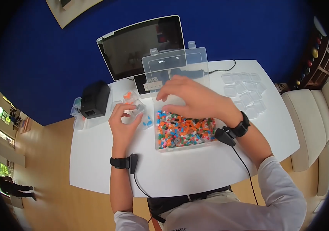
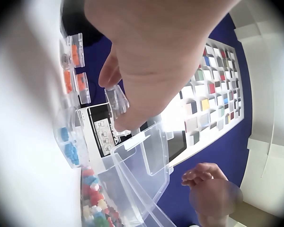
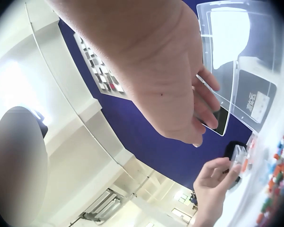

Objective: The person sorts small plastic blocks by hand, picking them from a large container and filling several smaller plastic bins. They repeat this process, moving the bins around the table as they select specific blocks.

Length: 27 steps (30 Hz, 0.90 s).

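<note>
My left hand [image 1: 121, 125] pinches a small clear plastic box [image 1: 138, 107] between thumb and fingers, above the table left of a large clear container [image 1: 159, 148]. The left wrist view shows the same clear box [image 2: 116, 101] at the fingertips. Small colourful plastic pieces [image 1: 185, 133] fill the large container, and its see-through lid [image 1: 176, 63] stands raised at the back. Over the container's far part hovers my right hand [image 1: 197, 99], fingers loosely bent, nothing seen in them. Beside the left hand lie a clear box with blue pieces [image 1: 147, 123] and one with orange pieces [image 1: 128, 95].
Behind the lid stands a monitor [image 1: 141, 48] on a white base. A black device [image 1: 95, 99] sits at the table's left, with more small clear boxes [image 1: 78, 122] beside it. Several clear empty boxes [image 1: 245, 91] lie at the right. A person [image 1: 16, 188] is at far left.
</note>
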Tool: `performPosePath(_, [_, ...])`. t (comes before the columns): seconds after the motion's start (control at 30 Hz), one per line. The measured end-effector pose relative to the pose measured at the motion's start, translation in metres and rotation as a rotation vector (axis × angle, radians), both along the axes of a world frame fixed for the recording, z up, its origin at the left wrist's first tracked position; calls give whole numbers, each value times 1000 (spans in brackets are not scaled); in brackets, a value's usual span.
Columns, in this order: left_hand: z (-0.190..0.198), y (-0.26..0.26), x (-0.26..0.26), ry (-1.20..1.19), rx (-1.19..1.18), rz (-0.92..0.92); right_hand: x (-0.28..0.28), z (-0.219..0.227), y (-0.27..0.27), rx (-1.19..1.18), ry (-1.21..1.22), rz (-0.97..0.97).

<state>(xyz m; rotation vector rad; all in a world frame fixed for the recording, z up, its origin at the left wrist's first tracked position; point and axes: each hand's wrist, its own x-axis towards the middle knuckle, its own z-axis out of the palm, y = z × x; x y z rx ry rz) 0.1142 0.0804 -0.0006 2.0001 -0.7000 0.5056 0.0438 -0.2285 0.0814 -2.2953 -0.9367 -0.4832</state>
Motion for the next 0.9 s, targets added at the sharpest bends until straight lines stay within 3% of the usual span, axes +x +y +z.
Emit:
performPosePath(0.07, [4,-3,-3,-38,-30,-79,15,-15,14,6,-9,-3])
performPosePath(0.13, [11,-12,-13,31,-228,-219,19,-21,25,35,-3,4])
performPosePath(0.17, [12,-11,-15,31,-194,-283,18,-21,30,60,20,44])
performPosePath(0.3, [20,-17,-30,138,-307,-380,12,-18,35,64,194,97])
performPosePath(0.37, [20,-20,-33,145,-348,-376,11,-21,36,58,312,76])
performPosePath(0.43, [20,-24,-34,147,-385,-370,11,-27,39,131,151,106])
performPosePath(0.53, [19,-27,-35,60,-363,-320,5,-21,38,113,202,110])
performPosePath(0.63, [19,-32,-38,228,-579,-402,8,-19,37,124,151,144])
performPosePath(0.7, [23,-32,-41,482,-704,-454,6,-20,37,126,164,136])
performPosePath(0.83, [13,-34,-37,559,-661,-414,2,-5,39,72,306,134])
performPosePath(0.9, [8,-40,-43,629,-612,-376,4,-12,41,53,253,137])
